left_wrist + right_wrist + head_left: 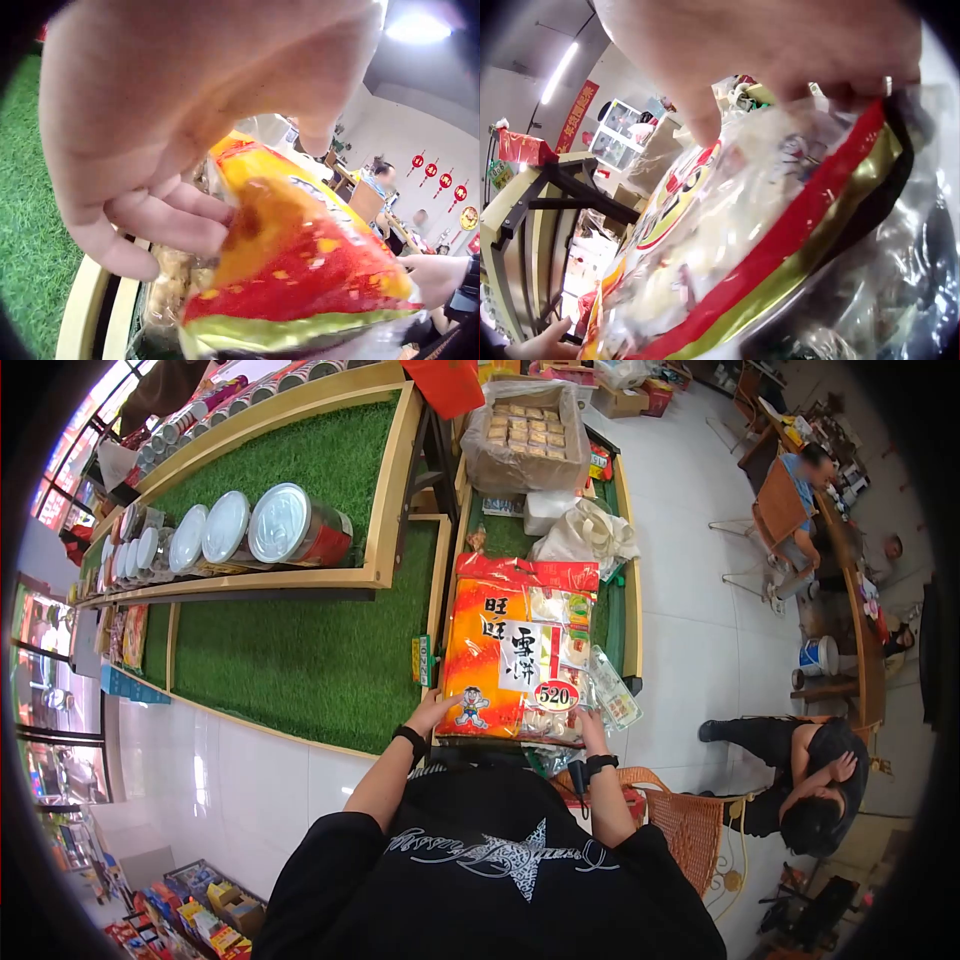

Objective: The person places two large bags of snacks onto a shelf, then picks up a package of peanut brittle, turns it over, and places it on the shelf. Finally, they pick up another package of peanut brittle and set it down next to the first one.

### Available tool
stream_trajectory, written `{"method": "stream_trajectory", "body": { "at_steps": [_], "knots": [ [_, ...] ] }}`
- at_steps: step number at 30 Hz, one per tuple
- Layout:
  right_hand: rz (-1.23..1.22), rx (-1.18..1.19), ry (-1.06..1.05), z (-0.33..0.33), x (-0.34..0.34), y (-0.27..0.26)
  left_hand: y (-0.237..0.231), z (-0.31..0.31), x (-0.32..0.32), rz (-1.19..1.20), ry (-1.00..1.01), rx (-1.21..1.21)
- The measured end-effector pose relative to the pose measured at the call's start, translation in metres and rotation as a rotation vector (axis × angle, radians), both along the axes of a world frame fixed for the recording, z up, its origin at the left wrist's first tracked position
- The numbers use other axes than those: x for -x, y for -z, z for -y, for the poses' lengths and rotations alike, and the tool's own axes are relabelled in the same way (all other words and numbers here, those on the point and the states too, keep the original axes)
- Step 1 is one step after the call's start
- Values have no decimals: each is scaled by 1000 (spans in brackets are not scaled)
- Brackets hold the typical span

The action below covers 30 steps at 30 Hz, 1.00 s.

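Note:
A large orange-and-red bag of rice crackers (490, 650), printed with "520" and a cartoon figure, lies in front of me between my hands. My left hand (430, 713) grips its lower left edge. In the left wrist view the fingers (169, 217) bend round the bag's side and the thumb stands over its front. My right hand (594, 730) holds the lower right edge. The right wrist view shows the thumb on the clear front near the "520" print and the other fingers at the far side, partly hidden by the wrapping.
Green turf-lined shelving (290, 660) with wooden rims stands on the left, bearing lidded jars (285, 525). Beyond the bag is a plastic-lined box of packed goods (525, 435). A white plastic bag (590, 540) lies nearby. A wicker chair (685, 830) stands at right, with people farther off.

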State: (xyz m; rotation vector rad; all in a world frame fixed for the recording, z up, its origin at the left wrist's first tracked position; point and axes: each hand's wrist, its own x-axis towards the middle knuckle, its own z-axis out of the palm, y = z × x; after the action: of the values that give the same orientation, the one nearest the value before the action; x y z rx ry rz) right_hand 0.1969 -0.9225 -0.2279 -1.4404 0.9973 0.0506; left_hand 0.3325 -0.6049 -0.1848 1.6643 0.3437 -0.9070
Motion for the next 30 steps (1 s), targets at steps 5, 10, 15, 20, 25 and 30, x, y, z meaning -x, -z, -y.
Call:
{"method": "stream_trajectory", "body": {
  "at_steps": [5,10,15,20,25,30],
  "knots": [
    [77,-307,-17,11,5,-25,-33,5,-2,-232,288,-154],
    [30,-253,-61,6,13,-33,-27,10,17,-230,253,-37],
    [-10,-175,-88,-2,21,-23,-30,13,34,-138,-24,269],
    [66,-120,-61,-6,25,-21,4,13,52,153,-75,220],
    [88,-111,-101,-8,17,-40,-91,20,58,312,-79,108],
    [250,-137,-136,-39,-7,-86,-116,-13,75,479,-162,0]
  ]
}}
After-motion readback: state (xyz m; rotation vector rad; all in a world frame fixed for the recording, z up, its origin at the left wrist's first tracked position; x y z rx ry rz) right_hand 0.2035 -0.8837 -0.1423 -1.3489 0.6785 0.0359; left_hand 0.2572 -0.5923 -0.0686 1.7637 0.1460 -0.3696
